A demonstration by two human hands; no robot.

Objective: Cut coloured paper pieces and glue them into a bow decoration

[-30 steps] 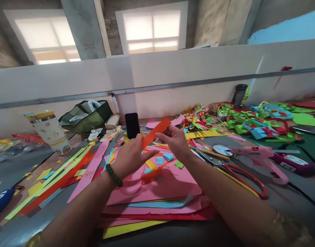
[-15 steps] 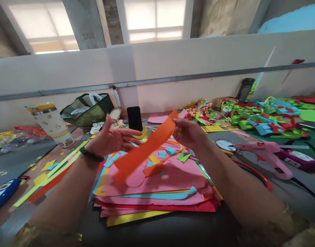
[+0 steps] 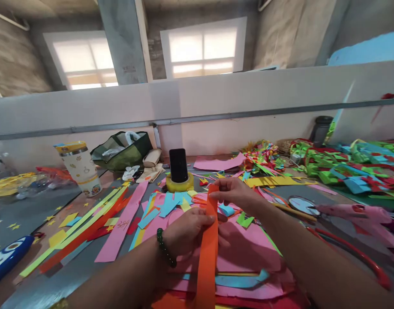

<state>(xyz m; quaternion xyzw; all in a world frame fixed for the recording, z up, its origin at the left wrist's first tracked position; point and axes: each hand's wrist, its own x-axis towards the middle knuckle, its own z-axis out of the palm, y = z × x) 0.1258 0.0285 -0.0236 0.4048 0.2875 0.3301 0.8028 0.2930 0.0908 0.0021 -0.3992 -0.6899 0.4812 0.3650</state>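
Observation:
An orange paper strip runs lengthwise toward me over a stack of coloured paper sheets. My left hand wears a dark beaded bracelet and grips the strip at its middle, thumb on top. At the strip's far end, the fingers of my right hand pinch it near the top edge. Small scraps lie on the stack around the hands, among them blue pieces and a green piece. The near end of the strip reaches past the lower edge of the picture.
A phone stands upright in a yellow tape roll. On the right lie a pink glue gun and red-handled scissors. Long paper strips, a patterned tumbler and a green bag occupy the left.
The strip has swung from slanting across the stack to pointing toward me. My left hand, earlier open beside it, has moved right and closed on it. The view has tilted up.

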